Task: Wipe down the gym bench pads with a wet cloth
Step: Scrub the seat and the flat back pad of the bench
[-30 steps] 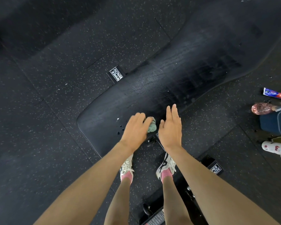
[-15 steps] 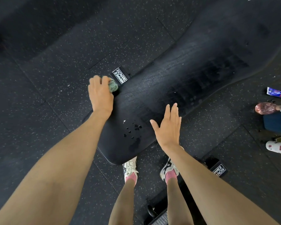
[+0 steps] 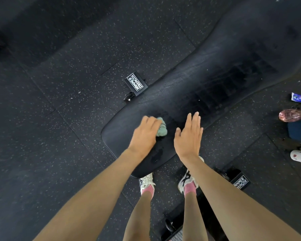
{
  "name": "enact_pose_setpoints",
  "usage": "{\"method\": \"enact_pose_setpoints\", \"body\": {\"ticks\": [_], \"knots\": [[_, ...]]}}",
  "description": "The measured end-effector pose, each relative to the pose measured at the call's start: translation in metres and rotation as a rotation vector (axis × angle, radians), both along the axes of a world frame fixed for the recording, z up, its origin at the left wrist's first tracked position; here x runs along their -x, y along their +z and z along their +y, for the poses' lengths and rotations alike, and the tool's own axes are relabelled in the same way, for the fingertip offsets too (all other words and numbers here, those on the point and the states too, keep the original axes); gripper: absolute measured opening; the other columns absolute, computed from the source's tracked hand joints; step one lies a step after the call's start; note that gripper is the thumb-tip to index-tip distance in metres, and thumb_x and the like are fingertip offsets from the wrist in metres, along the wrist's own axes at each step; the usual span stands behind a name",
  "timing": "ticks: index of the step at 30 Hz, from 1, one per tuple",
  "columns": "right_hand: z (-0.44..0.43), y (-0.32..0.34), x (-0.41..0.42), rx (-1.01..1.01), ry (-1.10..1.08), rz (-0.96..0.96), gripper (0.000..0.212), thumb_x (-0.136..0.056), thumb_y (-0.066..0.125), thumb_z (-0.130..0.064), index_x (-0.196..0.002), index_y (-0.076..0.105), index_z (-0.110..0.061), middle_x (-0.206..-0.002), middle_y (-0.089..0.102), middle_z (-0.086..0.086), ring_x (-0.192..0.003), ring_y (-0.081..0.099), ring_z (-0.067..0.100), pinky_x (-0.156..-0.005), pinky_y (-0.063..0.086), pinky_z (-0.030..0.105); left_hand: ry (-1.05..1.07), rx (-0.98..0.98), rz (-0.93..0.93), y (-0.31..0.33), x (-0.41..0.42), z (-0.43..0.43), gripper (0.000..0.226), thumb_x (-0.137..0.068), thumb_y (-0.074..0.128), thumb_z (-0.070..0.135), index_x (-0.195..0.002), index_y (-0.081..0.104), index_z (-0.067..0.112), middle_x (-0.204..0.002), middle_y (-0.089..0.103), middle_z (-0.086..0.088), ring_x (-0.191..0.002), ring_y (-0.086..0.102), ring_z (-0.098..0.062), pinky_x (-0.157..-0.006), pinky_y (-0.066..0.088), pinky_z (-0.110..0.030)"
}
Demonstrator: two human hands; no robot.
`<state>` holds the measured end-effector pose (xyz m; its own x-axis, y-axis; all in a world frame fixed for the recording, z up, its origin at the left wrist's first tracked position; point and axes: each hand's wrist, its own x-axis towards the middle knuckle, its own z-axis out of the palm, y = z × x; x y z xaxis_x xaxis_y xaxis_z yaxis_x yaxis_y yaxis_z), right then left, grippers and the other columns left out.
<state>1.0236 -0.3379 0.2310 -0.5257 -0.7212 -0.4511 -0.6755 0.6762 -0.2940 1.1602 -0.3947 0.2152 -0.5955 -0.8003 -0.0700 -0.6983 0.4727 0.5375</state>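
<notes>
The left hand [image 3: 144,133] curls its fingers over a balled green cloth [image 3: 162,130], which lies on the near end of the black bench pad [image 3: 116,136]. Just right of it, the right hand [image 3: 188,136] is flat, fingers straight, over the pad's right edge.

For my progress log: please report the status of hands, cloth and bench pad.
Left hand grips green cloth on bench pad. Right hand open, flat, at pad's edge. No obstacle seen on pad.

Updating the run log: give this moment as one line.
phase: wipe | left hand: grips cloth on pad | right hand: open, over pad edge
</notes>
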Motion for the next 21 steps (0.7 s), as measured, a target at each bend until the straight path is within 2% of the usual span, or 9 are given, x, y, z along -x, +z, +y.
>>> {"method": "enact_pose_setpoints", "body": {"ticks": [2, 4, 6, 9, 11, 15, 17, 19, 21], "knots": [[0.001, 0.002, -0.002, 0.007, -0.02, -0.024, 0.064, -0.102, 0.039, -0.02, -0.154, 0.003, -0.011, -0.161, -0.007, 0.007, -0.148, -0.008, 0.021, -0.12, 0.006, 0.044, -0.042, -0.073, 0.037, 0.005, -0.004, 0.002, 0.051, -0.062, 0.066, -0.016, -0.11, 0.062, 0.002, -0.099, 0.058, -0.013, -0.092, 0.039, -0.02, -0.048, 0.053, -0.039], [0.002, 0.005, -0.004, 0.01, -0.058, -0.068, 0.065, -0.102, 0.038, -0.019, -0.154, 0.0, -0.013, -0.161, -0.008, 0.005, -0.148, -0.009, 0.021, -0.119, 0.006, 0.045, 0.058, -0.12, 0.062, 0.009, -0.013, -0.014, 0.051, -0.068, 0.058, -0.014, -0.116, 0.06, 0.004, -0.107, 0.055, -0.015, -0.099, 0.041, -0.022, -0.063, 0.055, -0.043], [0.004, 0.007, -0.005, -0.006, -0.079, -0.088, 0.064, -0.102, 0.038, -0.017, -0.154, 0.0, -0.013, -0.161, -0.009, 0.004, -0.148, -0.01, 0.021, -0.12, 0.006, 0.046, 0.199, -0.065, 0.064, 0.011, -0.024, -0.04, 0.049, -0.072, 0.054, -0.013, -0.117, 0.059, 0.005, -0.113, 0.053, -0.014, -0.104, 0.045, -0.027, -0.07, 0.053, -0.044], [0.006, 0.006, -0.003, -0.026, -0.072, -0.12, 0.063, -0.101, 0.038, -0.011, -0.154, 0.004, -0.011, -0.161, -0.008, 0.004, -0.148, -0.01, 0.021, -0.12, 0.009, 0.047, 0.352, -0.004, -0.032, 0.008, -0.042, -0.067, 0.044, -0.076, 0.051, -0.012, -0.116, 0.059, 0.004, -0.119, 0.053, -0.012, -0.107, 0.045, -0.03, -0.065, 0.049, -0.042], [0.007, 0.004, 0.001, -0.015, -0.077, -0.155, 0.064, -0.099, 0.039, -0.006, -0.154, 0.007, -0.012, -0.162, -0.008, 0.002, -0.148, -0.009, 0.019, -0.12, 0.013, 0.047, 0.367, 0.0, -0.085, 0.007, -0.043, -0.064, 0.04, -0.077, 0.052, -0.012, -0.113, 0.06, 0.004, -0.113, 0.054, -0.013, -0.103, 0.046, -0.032, -0.06, 0.049, -0.044], [0.014, 0.005, 0.01, 0.02, -0.068, -0.217, 0.066, -0.097, 0.039, 0.001, -0.154, 0.01, -0.015, -0.162, -0.007, -0.004, -0.148, -0.008, 0.014, -0.117, 0.025, 0.036, 0.3, 0.034, -0.128, 0.007, -0.022, -0.025, 0.04, -0.061, 0.064, -0.016, -0.097, 0.063, 0.003, -0.09, 0.056, -0.013, -0.083, 0.051, -0.033, -0.047, 0.039, -0.03], [0.016, 0.008, 0.012, 0.023, -0.072, -0.228, 0.067, -0.096, 0.039, 0.003, -0.154, 0.012, -0.017, -0.161, -0.006, -0.007, -0.148, -0.007, 0.011, -0.103, 0.036, 0.027, 0.252, 0.046, -0.122, 0.007, -0.011, -0.006, 0.041, -0.056, 0.068, -0.014, -0.092, 0.064, 0.005, -0.085, 0.056, -0.009, -0.082, 0.047, -0.026, -0.046, 0.032, -0.024], [0.016, 0.011, 0.013, 0.028, -0.074, -0.237, 0.068, -0.095, 0.038, 0.005, -0.154, 0.014, -0.017, -0.161, -0.005, -0.009, -0.148, -0.005, 0.009, -0.096, 0.039, 0.026, 0.17, 0.036, -0.104, 0.007, -0.003, 0.013, 0.039, -0.055, 0.071, -0.011, -0.089, 0.064, 0.007, -0.084, 0.056, -0.007, -0.081, 0.042, -0.021, -0.043, 0.036, -0.024], [0.016, 0.012, 0.014, 0.036, -0.074, -0.245, 0.069, -0.093, 0.036, 0.007, -0.154, 0.015, -0.017, -0.161, -0.004, -0.009, -0.148, -0.003, 0.009, -0.097, 0.038, 0.027, 0.08, 0.01, -0.086, 0.005, 0.005, 0.032, 0.039, -0.054, 0.073, -0.008, -0.089, 0.064, 0.008, -0.083, 0.056, -0.006, -0.081, 0.04, -0.018, -0.041, 0.041, -0.026]]}}
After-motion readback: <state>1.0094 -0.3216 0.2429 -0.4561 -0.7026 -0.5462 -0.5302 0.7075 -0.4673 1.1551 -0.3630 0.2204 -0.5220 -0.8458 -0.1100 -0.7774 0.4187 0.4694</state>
